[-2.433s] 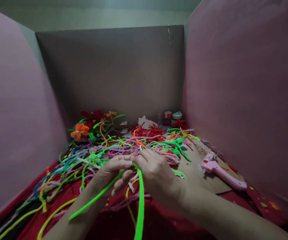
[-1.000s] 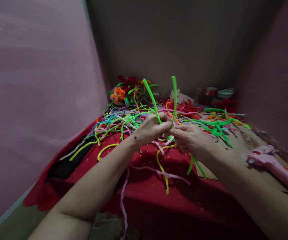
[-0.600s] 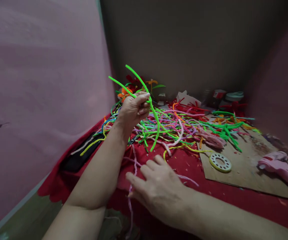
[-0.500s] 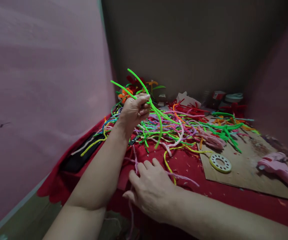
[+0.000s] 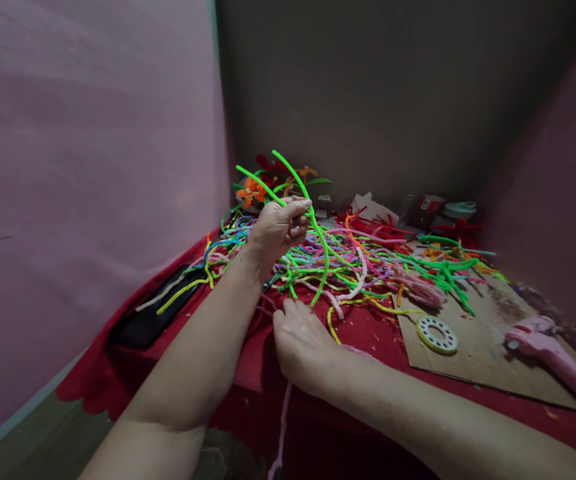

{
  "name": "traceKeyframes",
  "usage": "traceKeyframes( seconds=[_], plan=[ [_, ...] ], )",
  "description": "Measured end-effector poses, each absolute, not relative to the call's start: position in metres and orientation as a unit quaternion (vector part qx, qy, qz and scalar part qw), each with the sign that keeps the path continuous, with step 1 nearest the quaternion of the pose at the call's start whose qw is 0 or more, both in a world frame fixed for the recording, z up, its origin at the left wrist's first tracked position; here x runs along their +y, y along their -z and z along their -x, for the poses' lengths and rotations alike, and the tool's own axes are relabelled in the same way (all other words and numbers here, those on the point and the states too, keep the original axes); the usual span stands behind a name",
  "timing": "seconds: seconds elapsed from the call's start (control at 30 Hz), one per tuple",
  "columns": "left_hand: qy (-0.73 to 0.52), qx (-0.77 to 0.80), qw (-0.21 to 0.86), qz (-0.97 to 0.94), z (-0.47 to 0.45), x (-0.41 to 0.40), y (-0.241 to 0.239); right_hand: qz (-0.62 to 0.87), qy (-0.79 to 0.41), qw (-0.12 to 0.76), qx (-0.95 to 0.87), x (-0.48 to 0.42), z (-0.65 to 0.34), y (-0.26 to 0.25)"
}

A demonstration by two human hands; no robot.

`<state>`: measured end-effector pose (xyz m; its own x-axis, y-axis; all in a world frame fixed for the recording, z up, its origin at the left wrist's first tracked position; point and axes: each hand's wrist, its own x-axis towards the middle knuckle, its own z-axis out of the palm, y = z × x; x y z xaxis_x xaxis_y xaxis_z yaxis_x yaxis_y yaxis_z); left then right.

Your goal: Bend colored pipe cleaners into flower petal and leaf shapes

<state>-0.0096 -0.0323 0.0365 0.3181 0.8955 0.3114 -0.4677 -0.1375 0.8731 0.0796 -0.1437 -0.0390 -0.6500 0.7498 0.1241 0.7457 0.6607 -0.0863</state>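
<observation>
My left hand is raised over a heap of coloured pipe cleaners and is closed on a bright green pipe cleaner, whose ends stick up to the left and curve down to the right. My right hand rests low on the red cloth at the table's front edge, fingers closed around a pale pink pipe cleaner that hangs down over the edge.
A sheet of cardboard on the right bears a white ring with holes and a pink glue gun. Pipe-cleaner flowers and small jars stand at the back. Pink panels close in both sides.
My hands have parted: the left kept the green pipe cleaner and lifted it, while the right dropped to the front edge and closed on the pink strand.
</observation>
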Motion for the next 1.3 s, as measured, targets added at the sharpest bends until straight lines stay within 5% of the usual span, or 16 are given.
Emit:
traceKeyframes(
  seconds=[0.43,0.73,0.83,0.93,1.3],
  plan=[
    [-0.599,0.165,0.665,-0.415,0.022,-0.032,-0.047,0.215,0.176,0.099,-0.955,-0.055,-0.103,-0.003],
    [-0.561,0.209,0.624,-0.503,0.009,-0.035,-0.039,0.248,-0.12,0.279,-0.92,-0.124,-0.13,0.006],
    [-0.547,0.228,0.606,-0.531,0.001,-0.038,-0.034,0.249,-0.264,0.4,-0.842,-0.15,-0.155,-0.019],
    [-0.532,0.249,0.597,-0.547,-0.009,-0.043,-0.029,0.394,-0.248,0.548,-0.695,-0.143,-0.175,-0.04],
    [-0.513,0.287,0.583,-0.561,-0.031,-0.058,-0.021,0.393,-0.436,0.458,-0.668,-0.092,-0.171,-0.039]
  ],
)
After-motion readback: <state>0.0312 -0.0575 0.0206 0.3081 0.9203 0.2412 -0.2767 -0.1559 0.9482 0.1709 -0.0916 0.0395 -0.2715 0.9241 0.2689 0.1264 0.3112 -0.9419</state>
